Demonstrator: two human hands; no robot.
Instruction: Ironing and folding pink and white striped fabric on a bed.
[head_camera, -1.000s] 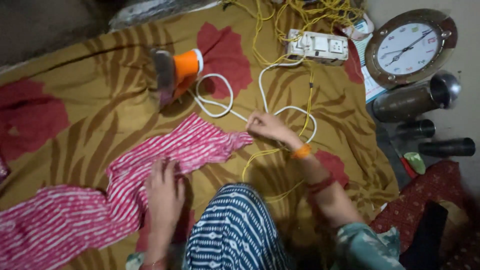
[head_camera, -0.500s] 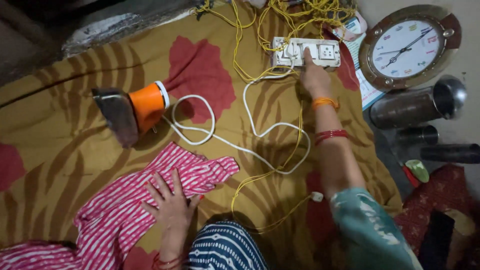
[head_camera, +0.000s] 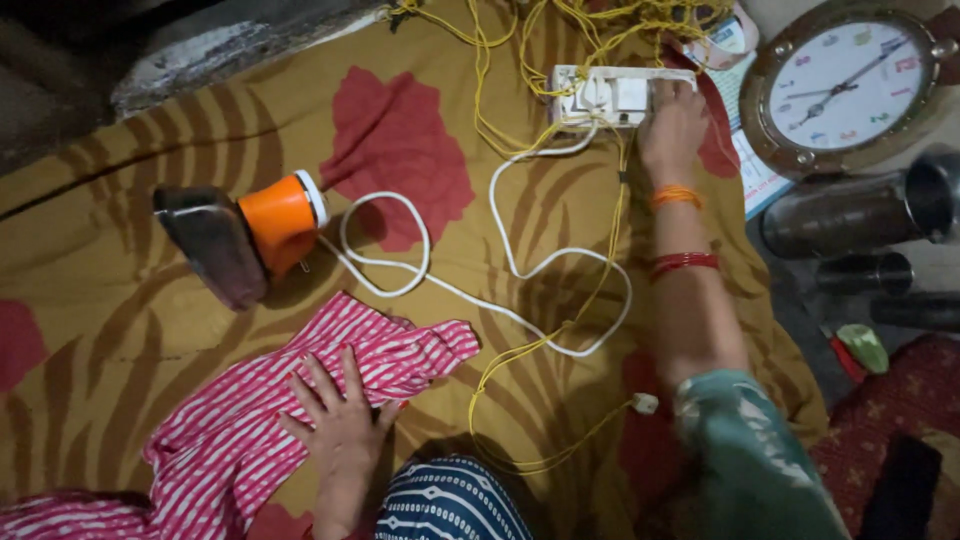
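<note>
Two hands working: right hand (head_camera: 672, 120) is reaching to the white switch box (head_camera: 612, 97) near the far edge of the bedspread (head_camera: 130, 340), fingers curled onto the box's right end, pressing on it; exact fingertip contact is hidden by the hand itself. Left hand (head_camera: 343, 432) is lying flat on the pink striped cloth (head_camera: 240, 430) at the near edge, fingers spread wide, palm down. White cord (head_camera: 520, 270) is looping from the box across the middle of the bedspread to the orange-handled iron (head_camera: 240, 240), which is resting near the left side, well apart from both hands. Yellow wires (head_camera: 560, 330) are trailing beside the cord. Round wall clock (head_camera: 845, 85) is lying just off the far right corner, steel tumblers (head_camera: 860, 215) below it.
</note>
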